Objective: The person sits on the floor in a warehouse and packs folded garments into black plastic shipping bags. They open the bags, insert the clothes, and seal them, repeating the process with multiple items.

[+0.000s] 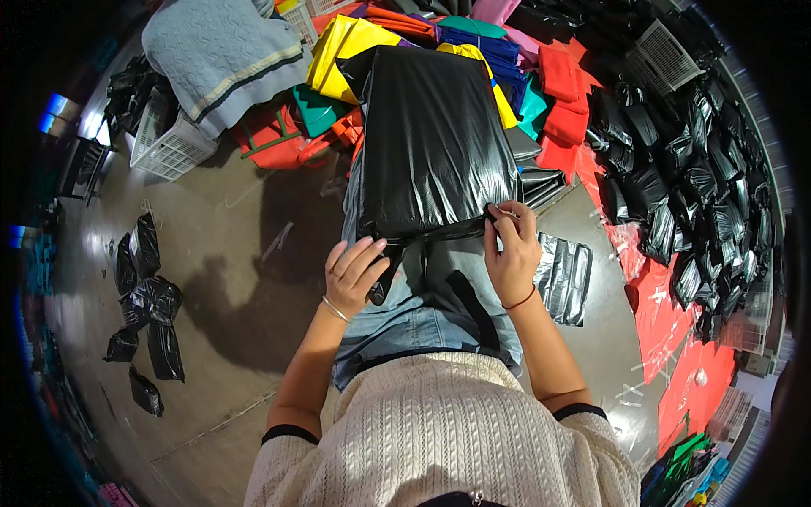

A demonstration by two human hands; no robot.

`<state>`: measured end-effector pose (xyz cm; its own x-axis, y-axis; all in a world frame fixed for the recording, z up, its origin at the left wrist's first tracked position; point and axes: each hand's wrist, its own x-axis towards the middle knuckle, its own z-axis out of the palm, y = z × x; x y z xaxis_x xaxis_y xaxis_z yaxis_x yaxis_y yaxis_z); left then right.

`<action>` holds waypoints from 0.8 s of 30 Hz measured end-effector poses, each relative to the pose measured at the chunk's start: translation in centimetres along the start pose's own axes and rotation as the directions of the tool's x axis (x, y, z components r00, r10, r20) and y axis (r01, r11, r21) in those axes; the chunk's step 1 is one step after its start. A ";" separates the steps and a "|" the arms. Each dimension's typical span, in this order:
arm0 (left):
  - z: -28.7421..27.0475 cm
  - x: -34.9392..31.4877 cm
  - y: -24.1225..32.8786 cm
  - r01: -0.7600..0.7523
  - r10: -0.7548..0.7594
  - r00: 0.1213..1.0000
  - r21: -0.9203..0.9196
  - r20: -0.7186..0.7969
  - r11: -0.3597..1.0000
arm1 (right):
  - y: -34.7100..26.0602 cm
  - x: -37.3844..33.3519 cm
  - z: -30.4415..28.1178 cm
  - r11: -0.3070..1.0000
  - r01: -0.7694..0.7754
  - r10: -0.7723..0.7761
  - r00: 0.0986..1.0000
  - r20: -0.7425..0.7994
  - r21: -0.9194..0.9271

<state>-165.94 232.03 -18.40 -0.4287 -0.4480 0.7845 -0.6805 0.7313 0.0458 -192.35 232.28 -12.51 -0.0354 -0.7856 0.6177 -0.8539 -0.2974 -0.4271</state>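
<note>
A large black plastic bag [435, 135], filled to a flat rectangular shape, lies across my jeans-clad legs. Its gathered edge faces me. At the near left corner my left hand [355, 275] curls its fingers over the plastic, and a loose black flap hangs down beside it; the thumb is hidden. My right hand [515, 253] pinches the near right corner between thumb and fingers. What is inside the bag cannot be seen.
Black wrapped packages [152, 296] lie on the floor at left, and a big heap of them [693, 186] at right. Folded yellow [346, 55] and red bags [564, 93] pile up beyond. A white basket [173, 144] stands far left, near a blue knitted cloth [224, 59].
</note>
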 end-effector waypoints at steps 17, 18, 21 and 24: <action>3.3 7.1 1.3 0.177 -0.361 0.858 -0.449 -0.366 0.876 | 1.8 -0.1 -0.8 0.999 -0.030 0.027 0.995 -0.093 -0.030; 3.4 7.6 1.4 0.199 -0.395 0.852 -0.485 -0.343 0.852 | 1.8 -0.1 -0.9 0.999 -0.033 0.030 0.995 -0.095 -0.027; 3.6 8.9 1.4 0.291 -0.516 0.822 -0.602 -0.240 0.743 | 1.9 0.0 -0.8 0.999 -0.033 0.032 0.995 -0.099 -0.011; 3.7 9.9 1.4 0.427 -0.568 0.797 -0.472 -0.207 0.771 | 2.0 -0.1 -0.6 0.999 -0.032 0.031 0.994 -0.101 -0.004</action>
<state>-173.35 226.72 -12.82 0.1678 -0.6661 0.7268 -0.4271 0.6154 0.6625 -194.31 232.05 -13.03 -0.1144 -0.7359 0.6674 -0.8545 -0.2698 -0.4439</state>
